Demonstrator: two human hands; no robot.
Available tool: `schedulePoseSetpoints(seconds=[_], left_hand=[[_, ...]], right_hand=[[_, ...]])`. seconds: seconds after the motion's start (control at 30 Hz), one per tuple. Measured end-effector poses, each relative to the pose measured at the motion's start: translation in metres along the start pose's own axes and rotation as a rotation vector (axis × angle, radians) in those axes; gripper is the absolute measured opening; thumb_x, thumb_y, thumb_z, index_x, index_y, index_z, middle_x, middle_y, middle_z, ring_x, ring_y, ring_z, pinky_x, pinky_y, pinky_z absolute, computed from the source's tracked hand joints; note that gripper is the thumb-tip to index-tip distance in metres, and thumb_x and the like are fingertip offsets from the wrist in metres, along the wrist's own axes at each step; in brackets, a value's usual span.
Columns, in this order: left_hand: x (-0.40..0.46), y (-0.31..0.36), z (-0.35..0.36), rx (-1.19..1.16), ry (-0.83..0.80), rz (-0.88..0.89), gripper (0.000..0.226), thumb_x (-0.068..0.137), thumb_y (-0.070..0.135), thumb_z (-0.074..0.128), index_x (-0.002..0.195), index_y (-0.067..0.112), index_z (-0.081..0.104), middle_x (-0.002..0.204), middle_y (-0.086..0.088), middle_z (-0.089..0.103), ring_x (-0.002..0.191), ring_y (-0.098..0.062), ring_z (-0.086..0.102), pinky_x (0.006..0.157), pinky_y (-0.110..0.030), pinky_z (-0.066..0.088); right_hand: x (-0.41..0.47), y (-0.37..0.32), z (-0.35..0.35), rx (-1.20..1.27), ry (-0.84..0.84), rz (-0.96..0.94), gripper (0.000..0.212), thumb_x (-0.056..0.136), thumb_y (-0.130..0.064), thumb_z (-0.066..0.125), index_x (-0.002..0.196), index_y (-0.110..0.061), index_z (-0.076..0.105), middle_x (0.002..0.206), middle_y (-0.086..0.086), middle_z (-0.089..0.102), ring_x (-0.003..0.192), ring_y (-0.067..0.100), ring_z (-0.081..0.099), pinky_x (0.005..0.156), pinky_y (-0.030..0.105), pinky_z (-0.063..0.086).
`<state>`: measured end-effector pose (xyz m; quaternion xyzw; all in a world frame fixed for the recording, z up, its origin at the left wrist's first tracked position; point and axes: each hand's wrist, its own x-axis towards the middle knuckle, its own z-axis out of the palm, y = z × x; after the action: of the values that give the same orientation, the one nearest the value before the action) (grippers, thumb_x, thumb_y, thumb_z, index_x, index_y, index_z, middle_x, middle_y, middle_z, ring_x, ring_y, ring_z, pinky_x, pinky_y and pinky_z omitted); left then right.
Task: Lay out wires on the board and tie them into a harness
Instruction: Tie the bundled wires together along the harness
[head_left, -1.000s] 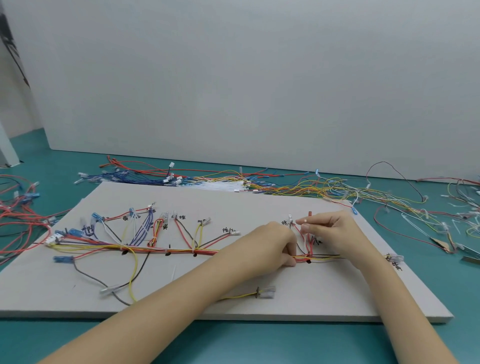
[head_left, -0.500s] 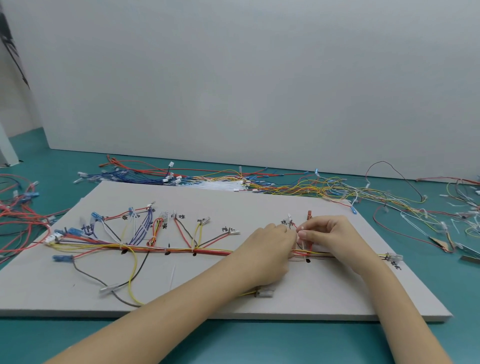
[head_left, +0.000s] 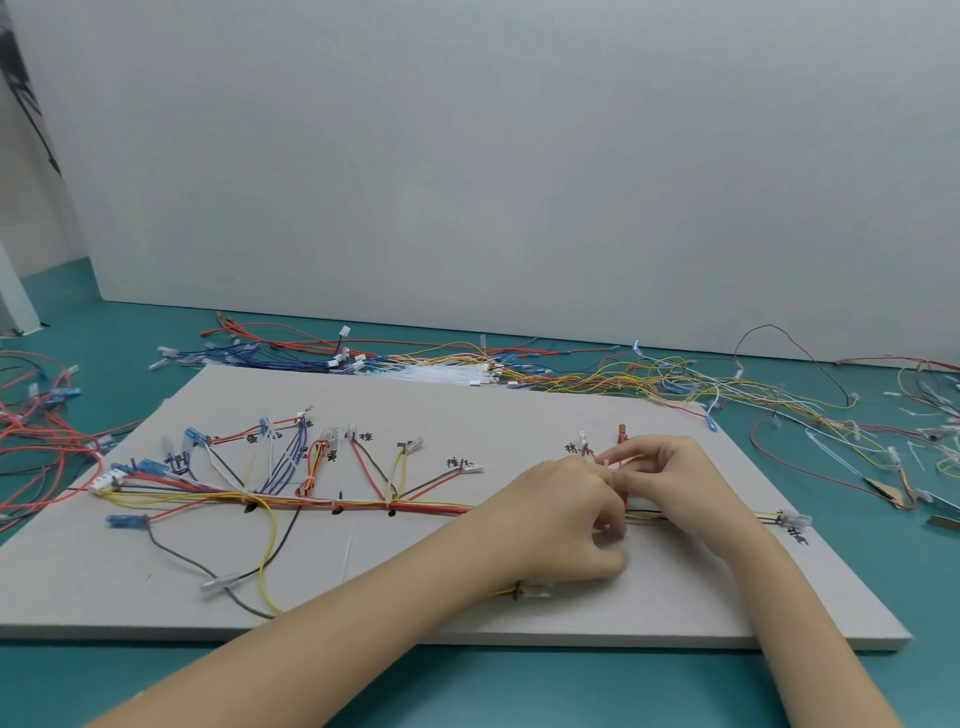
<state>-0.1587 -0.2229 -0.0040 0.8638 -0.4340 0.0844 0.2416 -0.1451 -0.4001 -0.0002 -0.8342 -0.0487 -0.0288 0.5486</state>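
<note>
**A:** Where's the harness sitting right now?

**B:** Flat on the board (head_left: 467, 405), which lies on the worktop (head_left: 156, 686). The trunk (head_left: 363, 505) runs left to right across the middle, with branches fanning up to labelled spots. A few white ties already cinch it on the left half.

**A:** And the hands?

**B:** Both meet over the trunk's right part. The left hand (head_left: 561, 514) has its fingers curled down at the bundle, and the right hand (head_left: 670, 478) pinches something small and pale between thumb and forefinger, probably a tie, though it's too blurred to be sure. What exactly the left fingers hold is hidden under the hand.

**A:** How would you expect the wires to handle?

**B:** Light and limp, I'd say. They'll spring out of line if let go, so the sensible hold is on the trunk just beside the tie point, squeezing the strands together. The little end connectors look fragile; better not to pull on those.

**A:** Any containers?

**B:** None that I can see. Spare wires (head_left: 597, 371) lie loose in a heap beyond the board's far edge, with more off to the left and right.
</note>
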Motion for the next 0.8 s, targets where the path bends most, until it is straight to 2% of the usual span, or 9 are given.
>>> schedulePoseSetpoints(seconds=[0.07,0.17,0.3,0.37,0.47,0.6,0.8], left_hand=[[0.005,-0.001,-0.003,-0.059,-0.077,-0.050,0.027,0.076,0.040,0.077,0.093,0.019,0.076,0.104,0.005,0.063,0.102,-0.013,0.050,0.082,-0.032,0.046],[0.008,0.001,-0.006,-0.107,-0.126,-0.069,0.030,0.074,0.043,0.079,0.094,0.020,0.077,0.104,0.006,0.058,0.107,-0.010,0.048,0.085,-0.034,0.046],[0.007,0.003,-0.007,-0.042,-0.121,0.011,0.024,0.078,0.038,0.077,0.090,0.018,0.078,0.100,0.004,0.055,0.101,-0.020,0.048,0.084,-0.037,0.043],[0.006,0.005,-0.007,0.029,-0.115,0.071,0.023,0.081,0.038,0.074,0.090,0.017,0.079,0.101,0.003,0.059,0.099,-0.022,0.047,0.082,-0.036,0.040],[0.003,0.006,-0.008,0.148,-0.114,0.109,0.023,0.087,0.040,0.067,0.096,0.022,0.078,0.106,0.003,0.060,0.105,-0.022,0.043,0.082,-0.034,0.035],[0.004,0.009,-0.014,0.303,-0.200,0.126,0.023,0.092,0.042,0.058,0.103,0.028,0.075,0.110,0.007,0.058,0.111,-0.020,0.036,0.085,-0.033,0.033],[0.007,0.020,-0.011,0.605,-0.175,0.291,0.031,0.096,0.023,0.040,0.096,0.022,0.071,0.104,0.007,0.064,0.110,-0.019,0.043,0.084,-0.029,0.035]], right_hand=[[-0.001,-0.002,0.000,-0.009,0.006,0.014,0.010,0.081,0.006,0.070,0.090,0.001,0.071,0.067,0.022,0.070,0.057,0.020,0.066,0.055,0.017,0.051],[-0.001,-0.003,0.000,-0.029,0.002,0.028,0.014,0.080,0.008,0.068,0.090,-0.001,0.071,0.069,0.022,0.071,0.061,0.025,0.068,0.057,0.020,0.053],[-0.001,-0.002,0.000,-0.043,-0.004,0.036,0.020,0.079,0.011,0.065,0.087,-0.006,0.073,0.069,0.020,0.072,0.061,0.022,0.069,0.057,0.018,0.053],[-0.001,-0.001,0.000,-0.042,0.009,0.041,0.023,0.078,0.012,0.065,0.084,-0.008,0.073,0.069,0.017,0.072,0.059,0.015,0.069,0.055,0.014,0.050],[-0.001,0.000,0.000,-0.028,-0.003,0.046,0.019,0.077,0.011,0.067,0.086,-0.006,0.073,0.069,0.017,0.073,0.058,0.014,0.068,0.055,0.014,0.049],[0.001,0.000,-0.001,-0.024,0.001,0.048,0.016,0.079,0.006,0.071,0.083,-0.010,0.073,0.069,0.016,0.073,0.057,0.012,0.068,0.055,0.014,0.049],[-0.001,0.001,0.000,-0.064,0.001,0.056,0.015,0.080,0.001,0.069,0.084,-0.011,0.075,0.074,0.021,0.072,0.059,0.015,0.060,0.058,0.024,0.046]])
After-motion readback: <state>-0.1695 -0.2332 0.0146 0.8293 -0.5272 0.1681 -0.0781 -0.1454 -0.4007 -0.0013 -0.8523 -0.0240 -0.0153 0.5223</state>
